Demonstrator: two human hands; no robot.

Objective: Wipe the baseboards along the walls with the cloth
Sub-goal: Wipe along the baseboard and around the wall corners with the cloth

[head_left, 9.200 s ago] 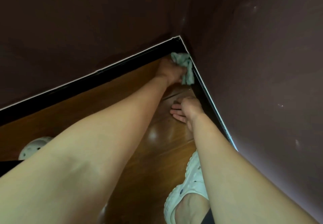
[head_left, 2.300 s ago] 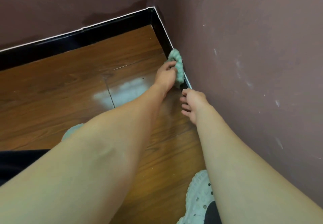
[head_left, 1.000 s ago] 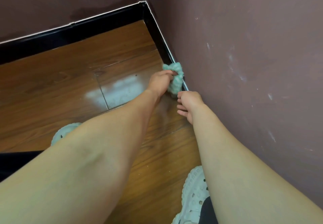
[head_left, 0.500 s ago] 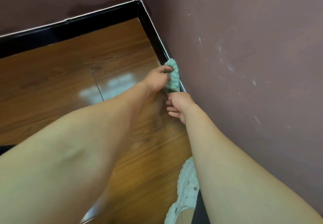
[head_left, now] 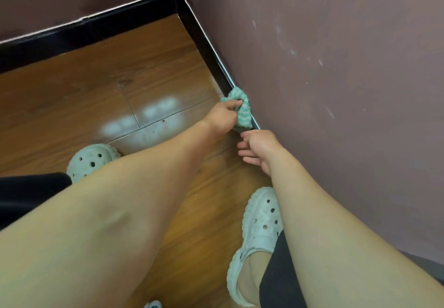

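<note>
The left hand (head_left: 222, 118) has moved farther from the corner, gripping the green cloth (head_left: 242, 112) against the black baseboard (head_left: 206, 46) beyond its knuckles. Just behind it, the right hand (head_left: 260, 149) lies relaxed, fingers extended.

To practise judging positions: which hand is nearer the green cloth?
Left. The left hand grips the cloth against the baseboard; the right hand sits just beside it, nearer the person, holding nothing.

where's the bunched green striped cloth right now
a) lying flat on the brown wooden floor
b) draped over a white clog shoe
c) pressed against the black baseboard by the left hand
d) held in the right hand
c: the left hand grips the bunched green striped cloth against the black baseboard, while the right hand holds nothing.
</note>
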